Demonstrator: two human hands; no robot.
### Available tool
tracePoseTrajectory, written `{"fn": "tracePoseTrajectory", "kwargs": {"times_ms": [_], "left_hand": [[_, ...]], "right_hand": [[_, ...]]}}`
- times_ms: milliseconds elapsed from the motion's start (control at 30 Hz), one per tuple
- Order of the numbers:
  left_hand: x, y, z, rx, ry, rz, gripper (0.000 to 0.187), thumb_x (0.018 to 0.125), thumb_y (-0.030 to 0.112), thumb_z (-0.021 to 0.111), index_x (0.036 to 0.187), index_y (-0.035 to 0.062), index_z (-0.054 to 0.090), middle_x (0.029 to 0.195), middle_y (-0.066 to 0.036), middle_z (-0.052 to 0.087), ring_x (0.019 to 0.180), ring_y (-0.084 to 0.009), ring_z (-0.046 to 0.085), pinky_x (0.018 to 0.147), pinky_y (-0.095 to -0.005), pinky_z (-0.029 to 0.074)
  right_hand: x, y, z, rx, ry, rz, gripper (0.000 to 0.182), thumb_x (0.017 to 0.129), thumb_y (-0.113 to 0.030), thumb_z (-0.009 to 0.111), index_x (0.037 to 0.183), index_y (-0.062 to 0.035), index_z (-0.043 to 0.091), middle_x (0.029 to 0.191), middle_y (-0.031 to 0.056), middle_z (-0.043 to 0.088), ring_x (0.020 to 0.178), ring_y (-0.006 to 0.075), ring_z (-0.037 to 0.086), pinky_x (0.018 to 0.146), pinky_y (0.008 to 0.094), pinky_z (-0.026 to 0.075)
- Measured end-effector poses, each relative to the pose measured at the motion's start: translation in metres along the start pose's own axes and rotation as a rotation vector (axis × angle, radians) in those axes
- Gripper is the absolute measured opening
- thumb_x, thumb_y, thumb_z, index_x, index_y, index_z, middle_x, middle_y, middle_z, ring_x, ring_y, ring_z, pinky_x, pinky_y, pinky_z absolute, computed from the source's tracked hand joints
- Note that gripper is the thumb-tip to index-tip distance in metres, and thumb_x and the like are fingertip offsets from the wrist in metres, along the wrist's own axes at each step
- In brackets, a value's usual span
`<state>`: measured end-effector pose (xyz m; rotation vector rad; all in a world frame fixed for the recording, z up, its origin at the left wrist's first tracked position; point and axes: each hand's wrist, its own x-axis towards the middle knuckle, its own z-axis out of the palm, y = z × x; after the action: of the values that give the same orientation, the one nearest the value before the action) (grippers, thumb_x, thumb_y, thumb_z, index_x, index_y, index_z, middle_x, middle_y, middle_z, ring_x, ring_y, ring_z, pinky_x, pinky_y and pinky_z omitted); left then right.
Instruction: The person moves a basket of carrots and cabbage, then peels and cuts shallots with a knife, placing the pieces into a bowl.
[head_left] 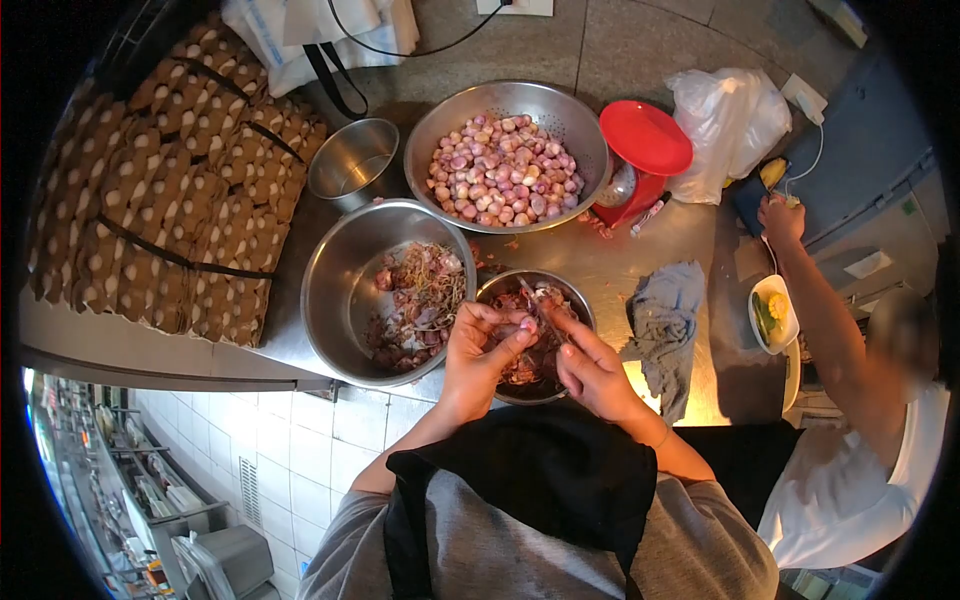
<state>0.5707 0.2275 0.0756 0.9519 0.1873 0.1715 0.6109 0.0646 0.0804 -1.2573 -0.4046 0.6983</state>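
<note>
Over a small metal bowl of shallot skins (520, 372), my left hand (482, 357) pinches a small pink shallot (528, 325). My right hand (592, 368) is closed around a small knife (530, 296), its blade close to the shallot. Beyond them a large perforated steel bowl (592, 130) holds many peeled shallots (505, 170). To the left, a wide steel bowl (325, 290) contains unpeeled shallots and dry skins (425, 295).
Stacked egg trays (170, 190) fill the left. An empty steel pot (355, 160), red scale (645, 140), plastic bag (725, 120) and grey cloth (665, 325) stand around. At right, a co-worker's arm (825, 290) reaches past a white container (774, 314).
</note>
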Motion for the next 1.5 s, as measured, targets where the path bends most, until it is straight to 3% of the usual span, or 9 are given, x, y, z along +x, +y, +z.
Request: {"fn": "tracePoseTrajectory", "kwargs": {"times_ms": [233,333,567,633,733,867,1167,1500], "left_hand": [[0.0,-0.002,-0.003,0.082,-0.007,0.05,0.03,0.078,-0.009,0.056,0.092,0.0087,0.036,0.094,-0.009,0.055,0.088,-0.0165,0.056,0.079,-0.03,0.049],[0.0,-0.001,-0.002,0.049,-0.035,0.042,0.032,0.077,-0.01,0.058,0.093,0.0074,0.037,0.098,-0.011,0.056,0.089,-0.0142,0.055,0.08,-0.0256,0.046],[0.0,-0.003,-0.003,0.071,-0.019,0.063,0.031,0.078,-0.011,0.056,0.093,0.0073,0.036,0.099,-0.012,0.056,0.09,-0.0152,0.056,0.082,-0.0266,0.045],[0.0,-0.007,-0.008,0.132,-0.028,0.099,0.031,0.078,-0.01,0.056,0.093,0.0071,0.036,0.099,-0.012,0.056,0.091,-0.0154,0.056,0.084,-0.0268,0.045],[-0.001,-0.003,-0.002,0.117,-0.045,0.134,0.028,0.079,-0.01,0.055,0.091,0.0073,0.036,0.096,-0.012,0.057,0.089,-0.0178,0.057,0.08,-0.0307,0.049],[-0.002,0.001,0.002,0.077,0.001,0.086,0.029,0.079,-0.01,0.055,0.093,0.0069,0.036,0.098,-0.011,0.056,0.091,-0.0168,0.056,0.081,-0.0295,0.048],[-0.002,-0.002,0.0,0.043,0.024,0.088,0.032,0.078,-0.009,0.056,0.096,0.0069,0.036,0.096,-0.009,0.053,0.092,-0.0163,0.056,0.079,-0.0297,0.049],[-0.002,-0.002,0.001,-0.035,0.003,0.032,0.028,0.08,-0.008,0.054,0.096,0.0076,0.037,0.097,-0.01,0.053,0.091,-0.0168,0.056,0.081,-0.0317,0.05]], "right_hand": [[0.002,0.001,0.005,-0.089,-0.001,-0.014,0.041,0.093,-0.017,0.041,0.131,-0.0041,0.035,0.062,-0.0039,0.039,0.051,0.0036,0.035,0.048,0.017,0.031],[0.004,0.005,0.0,-0.059,0.036,-0.016,0.041,0.093,-0.016,0.041,0.131,-0.0029,0.034,0.062,-0.0034,0.039,0.051,0.0041,0.036,0.048,0.0173,0.031],[-0.003,-0.006,0.005,-0.048,-0.051,0.031,0.042,0.093,-0.017,0.039,0.132,-0.004,0.032,0.062,-0.0026,0.039,0.052,0.0048,0.036,0.049,0.0177,0.032],[0.0,0.003,0.003,-0.179,-0.04,-0.072,0.042,0.093,-0.018,0.04,0.133,-0.0048,0.031,0.062,-0.0029,0.039,0.052,0.0047,0.036,0.049,0.0175,0.031],[0.002,0.001,0.002,-0.15,-0.03,-0.045,0.043,0.093,-0.018,0.039,0.134,-0.0059,0.03,0.062,-0.0032,0.038,0.052,0.0045,0.036,0.049,0.0172,0.031],[0.002,0.002,-0.001,-0.014,-0.027,0.019,0.043,0.093,-0.017,0.039,0.134,-0.0066,0.03,0.062,-0.0033,0.039,0.052,0.0045,0.036,0.049,0.0172,0.032],[-0.001,0.003,0.01,-0.14,-0.02,-0.068,0.042,0.093,-0.017,0.039,0.134,-0.0059,0.031,0.064,-0.0039,0.04,0.053,0.0037,0.035,0.049,0.0178,0.031],[-0.001,0.006,0.003,-0.031,-0.036,-0.032,0.041,0.094,-0.017,0.039,0.133,-0.0049,0.032,0.064,-0.0028,0.039,0.053,0.0047,0.037,0.049,0.0174,0.032]]}}
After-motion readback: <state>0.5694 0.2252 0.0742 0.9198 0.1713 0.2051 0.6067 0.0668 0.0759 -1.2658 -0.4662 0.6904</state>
